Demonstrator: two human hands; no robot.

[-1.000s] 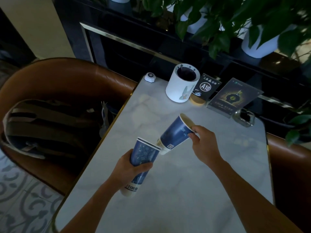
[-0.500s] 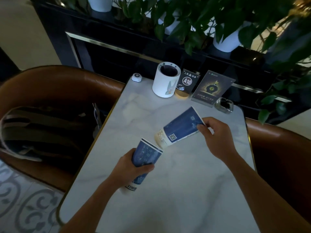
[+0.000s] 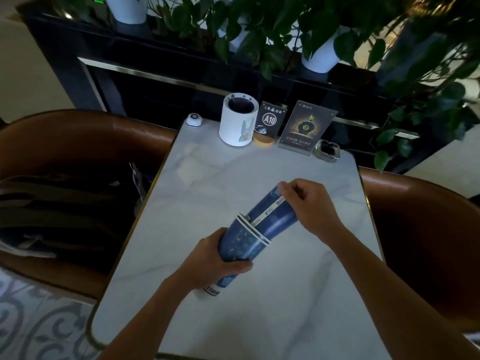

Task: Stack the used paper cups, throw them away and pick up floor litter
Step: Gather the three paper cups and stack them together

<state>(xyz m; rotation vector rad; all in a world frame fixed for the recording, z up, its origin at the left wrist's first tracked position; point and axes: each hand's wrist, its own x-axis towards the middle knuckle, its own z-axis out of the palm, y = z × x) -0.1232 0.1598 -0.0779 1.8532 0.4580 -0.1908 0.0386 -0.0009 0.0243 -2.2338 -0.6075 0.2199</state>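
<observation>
Left hand (image 3: 217, 259) wrapped round stacked blue cups (image 3: 240, 245), right hand (image 3: 309, 206) pinching rim of upper cup (image 3: 272, 215) partly nested inside, both tilted over marble table (image 3: 298, 294).

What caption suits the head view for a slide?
Two hands nest a blue paper cup into a held cup stack above a marble table.

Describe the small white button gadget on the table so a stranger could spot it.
Start at the marble table and go to its far left corner. There, left of the tall white cylinder holder, sits the call button: the only low, flat, many-sided white thing.
</observation>
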